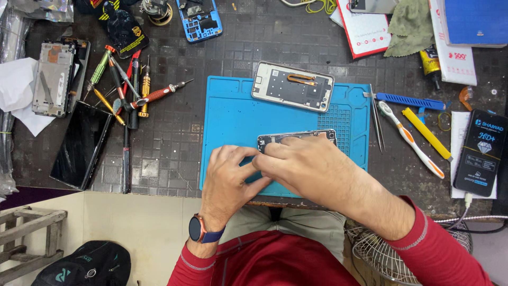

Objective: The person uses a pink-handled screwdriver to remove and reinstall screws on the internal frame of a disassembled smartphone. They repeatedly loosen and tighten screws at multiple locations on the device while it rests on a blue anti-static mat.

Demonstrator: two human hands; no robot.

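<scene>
Both hands meet over an opened phone body [296, 136] lying on a blue repair mat [238, 116]. My right hand [304, 167] covers most of the phone, fingers pressed on its left end. My left hand [230, 177], with a watch on the wrist, grips the phone's left edge from below. What the fingertips do is hidden. A separate phone back frame [292, 86] with an orange flex cable lies at the mat's top edge.
Several screwdrivers [129, 90] lie left of the mat, beside a dark screen panel [82, 144] and another phone frame [52, 78]. Tweezers [377, 124], a toothbrush [410, 139], a yellow tool [426, 133] and a blue tool [410, 100] lie right. A fan grille [381, 254] sits below the table edge.
</scene>
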